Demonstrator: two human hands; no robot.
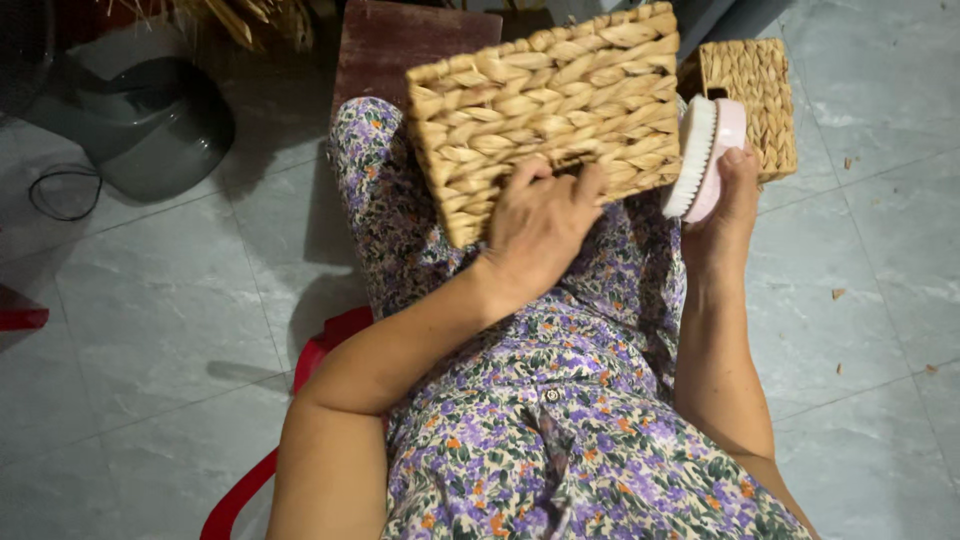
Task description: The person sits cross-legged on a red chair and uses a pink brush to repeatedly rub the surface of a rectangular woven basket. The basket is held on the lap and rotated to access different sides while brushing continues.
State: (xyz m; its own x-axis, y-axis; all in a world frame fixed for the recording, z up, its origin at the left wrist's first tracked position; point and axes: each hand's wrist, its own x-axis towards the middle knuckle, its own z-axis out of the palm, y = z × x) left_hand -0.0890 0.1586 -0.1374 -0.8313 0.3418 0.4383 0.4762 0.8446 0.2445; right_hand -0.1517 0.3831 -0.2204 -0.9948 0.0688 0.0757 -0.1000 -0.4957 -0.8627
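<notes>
here our left hand (pixel 540 228) gripped the woven basket (pixel 548 105) on our lap, fingers curled over its edge; our right hand (pixel 728 215) clasped a pink brush (pixel 704 157) beside it.

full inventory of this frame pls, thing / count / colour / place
woven basket: 1, tan, on the lap, held by the left hand
small woven basket: 1, tan, on the floor behind the brush
brush: 1, pink body with white bristles, at the basket's right edge
wooden board: 1, dark red-brown, behind the basket
fan base: 1, dark grey, top left on the floor
cable: 1, black, beside the fan base
chair: 1, red, under the person
floral dress: 1, purple and green
left hand: grip on the woven basket
right hand: grip on the brush
</notes>
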